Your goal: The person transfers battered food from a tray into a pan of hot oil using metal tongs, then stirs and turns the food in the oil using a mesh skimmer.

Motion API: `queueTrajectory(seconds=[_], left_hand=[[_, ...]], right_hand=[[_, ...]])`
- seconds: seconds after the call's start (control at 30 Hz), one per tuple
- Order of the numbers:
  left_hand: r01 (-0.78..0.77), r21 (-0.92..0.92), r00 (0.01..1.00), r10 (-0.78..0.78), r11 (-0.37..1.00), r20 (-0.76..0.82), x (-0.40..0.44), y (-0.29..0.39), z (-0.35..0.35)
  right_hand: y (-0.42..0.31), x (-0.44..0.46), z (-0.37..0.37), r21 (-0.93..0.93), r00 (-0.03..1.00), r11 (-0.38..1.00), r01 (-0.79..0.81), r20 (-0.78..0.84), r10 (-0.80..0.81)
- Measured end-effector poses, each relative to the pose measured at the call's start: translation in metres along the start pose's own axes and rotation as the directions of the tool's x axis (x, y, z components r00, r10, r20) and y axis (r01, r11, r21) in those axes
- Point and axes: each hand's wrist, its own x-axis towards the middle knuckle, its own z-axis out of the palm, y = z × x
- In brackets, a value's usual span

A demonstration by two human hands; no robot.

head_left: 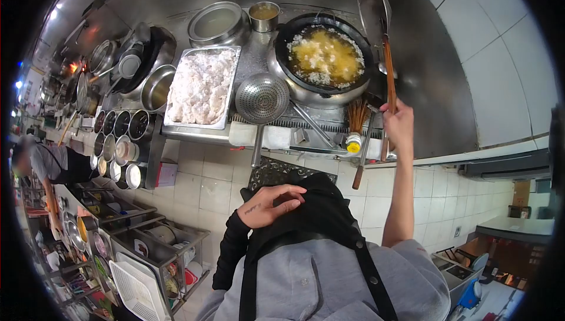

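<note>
My right hand (pixel 399 125) is closed round the long wooden handle of a wide, round skimmer (pixel 371 4), whose head leans high against the metal back wall. Just left of it is a wok (pixel 283 56) of bubbling yellow oil, with pale pieces frying in the foam. My left hand (pixel 269 205) lies over the front of my black apron (pixel 306 209), holding nothing, its fingers loosely bent and apart from the thumb. A perforated ladle (pixel 262 98) rests at the counter's edge, its handle jutting out over the floor.
A metal tray (pixel 201 85) of flour-coated pieces stands left of the perforated ladle. Behind are a lidded pot (pixel 216 22) and a small metal pot (pixel 264 17). A bamboo brush (pixel 356 118) lies near my right hand. Another person (pixel 56 165) stands at far left.
</note>
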Motion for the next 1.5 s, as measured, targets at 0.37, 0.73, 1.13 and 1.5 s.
queueTrajectory(seconds=[0.37,0.73,1.13,1.5], left_hand=[[-0.034,0.071,0.998,0.038,0.997,-0.047,0.001,-0.001,0.002],[0.049,-0.026,0.995,-0.051,0.998,-0.084,-0.005,-0.008,0.003],[0.061,-0.049,0.993,-0.066,0.997,-0.1,-0.001,-0.02,-0.006],[0.004,0.056,0.995,0.002,0.998,-0.103,0.008,-0.011,-0.005]], right_hand=[[0.059,0.084,-0.043,-0.195,0.99,0.981,0.001,0.14,0.027],[0.035,0.066,-0.088,-0.093,0.895,0.97,-0.227,0.374,0.245],[0.039,-0.017,-0.074,0.445,0.861,0.752,-0.487,0.391,0.327],[-0.02,0.049,-0.024,0.655,0.848,0.585,-0.478,0.517,0.114]])
